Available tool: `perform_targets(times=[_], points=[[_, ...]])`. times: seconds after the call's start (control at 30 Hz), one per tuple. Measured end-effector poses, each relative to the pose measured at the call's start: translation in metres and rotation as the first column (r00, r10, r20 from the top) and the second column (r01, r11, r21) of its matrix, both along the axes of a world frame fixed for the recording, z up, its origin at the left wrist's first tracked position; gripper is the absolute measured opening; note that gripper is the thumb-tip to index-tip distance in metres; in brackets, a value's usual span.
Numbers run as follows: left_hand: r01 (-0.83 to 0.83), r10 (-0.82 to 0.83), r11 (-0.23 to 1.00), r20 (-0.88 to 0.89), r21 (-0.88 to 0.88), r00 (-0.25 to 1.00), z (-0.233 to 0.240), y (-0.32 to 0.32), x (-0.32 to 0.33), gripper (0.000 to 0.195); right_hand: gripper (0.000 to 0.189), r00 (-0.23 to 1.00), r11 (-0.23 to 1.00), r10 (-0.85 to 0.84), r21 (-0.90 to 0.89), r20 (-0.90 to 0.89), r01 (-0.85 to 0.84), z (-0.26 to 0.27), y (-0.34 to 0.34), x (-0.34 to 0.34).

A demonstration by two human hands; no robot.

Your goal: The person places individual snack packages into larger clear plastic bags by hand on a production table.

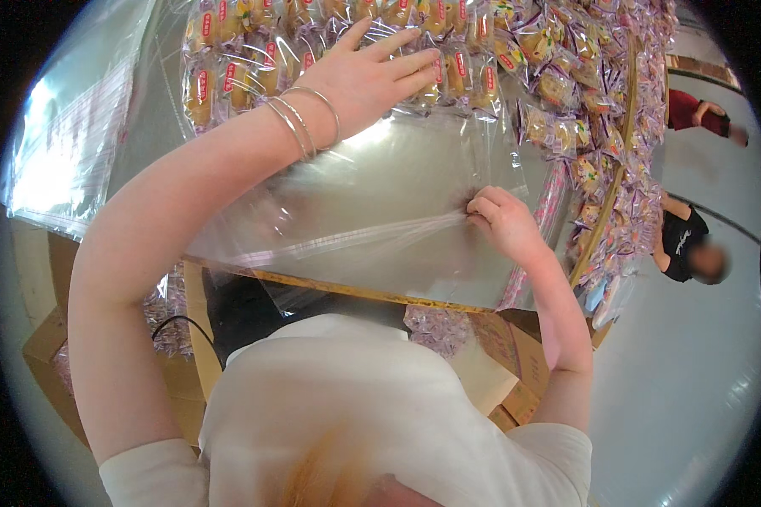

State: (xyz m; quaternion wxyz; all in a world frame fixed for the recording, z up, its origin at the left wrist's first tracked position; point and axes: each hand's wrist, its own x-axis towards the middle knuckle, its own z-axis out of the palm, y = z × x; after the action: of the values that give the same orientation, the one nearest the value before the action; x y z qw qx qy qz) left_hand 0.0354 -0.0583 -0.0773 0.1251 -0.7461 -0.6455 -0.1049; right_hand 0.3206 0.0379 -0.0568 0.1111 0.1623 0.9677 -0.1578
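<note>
A large clear plastic bag (380,165) lies flat on the metal table before me, with rows of individually wrapped small cakes (267,70) inside its far part. My left hand (361,82) rests palm down on those rows, fingers spread, with bangles around the wrist. Near the bag's open end, my right hand (501,218) pinches the clear plastic between thumb and fingers. A pale seal strip (304,247) runs from the left to that pinch. The tips of the right fingers are partly hidden.
Loose wrapped cakes (564,95) pile up at the right, against a yellowish table rim (618,184). A stack of clear bags (70,127) lies at the left. Cardboard boxes (513,355) stand below the table edge (355,293). Two people (682,244) are beyond the right side.
</note>
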Motion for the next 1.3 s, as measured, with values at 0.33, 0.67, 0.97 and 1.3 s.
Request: perform_targets(times=[0.33, 0.67, 0.97, 1.3], points=[[-0.015, 0.016, 0.999, -0.029, 0.038, 0.999, 0.001, 0.045, -0.017, 0.048, 0.006, 0.974, 0.983, 0.179, 0.008, 0.14, -0.182, 0.039, -0.021, -0.011], [-0.009, 0.001, 0.996, -0.084, -0.093, 0.996, 0.013, 0.055, -0.013, 0.047, 0.021, 0.575, 0.459, -0.181, -0.449, 0.798, 0.767, -0.066, -0.243, 0.253], [0.126, -0.132, 0.981, -0.029, -0.15, 0.991, 0.014, -0.015, -0.027, 0.067, 0.028, 0.994, 0.984, -0.104, -0.151, -0.032, 0.098, 0.09, -0.038, 0.04], [0.147, -0.149, 0.983, -0.009, -0.113, 0.989, 0.009, -0.012, -0.026, 0.059, 0.035, 0.714, 0.704, 0.686, 0.122, 0.14, -0.7, 0.025, 0.011, -0.044]])
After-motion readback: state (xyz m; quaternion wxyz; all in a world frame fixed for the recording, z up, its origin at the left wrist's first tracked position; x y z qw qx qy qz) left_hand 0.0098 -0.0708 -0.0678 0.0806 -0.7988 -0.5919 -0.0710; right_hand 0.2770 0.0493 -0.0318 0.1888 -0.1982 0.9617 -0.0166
